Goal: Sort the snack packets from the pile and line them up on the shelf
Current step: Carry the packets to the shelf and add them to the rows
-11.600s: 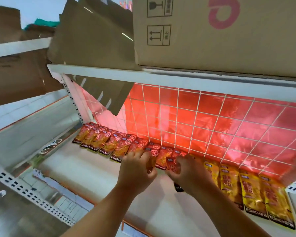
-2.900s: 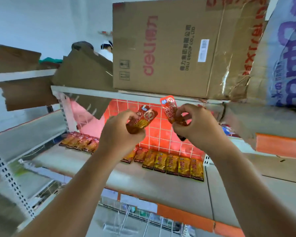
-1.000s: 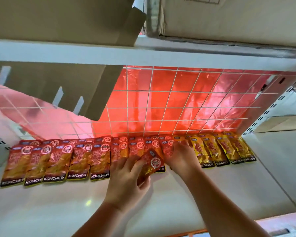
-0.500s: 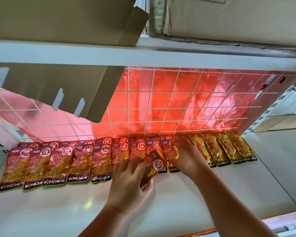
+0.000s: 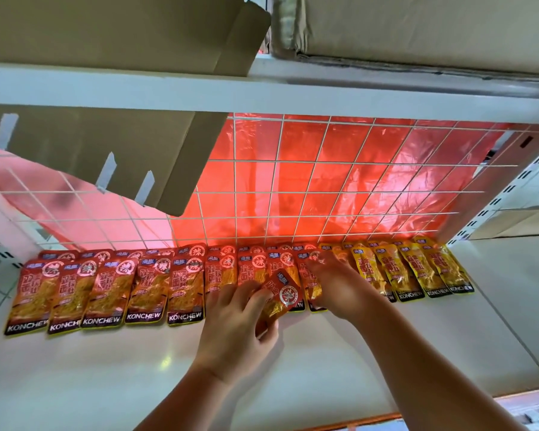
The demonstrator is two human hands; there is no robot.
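A row of red snack packets lies along the back of the white shelf, running into a row of yellow packets on the right. My left hand holds one tilted red packet in front of the row's middle. My right hand rests palm down, fingers spread, on the packets where red meets yellow, hiding some of them.
A white wire grid with red foil behind it closes the back of the shelf. The upper shelf board carries cardboard boxes; a cardboard flap hangs down at the left. A perforated upright stands at the right.
Over the last second little has moved: my right hand slid slightly right across the packets, and my left hand keeps the same tilted red packet. Earlier, both hands held packets up in front of the shelf.
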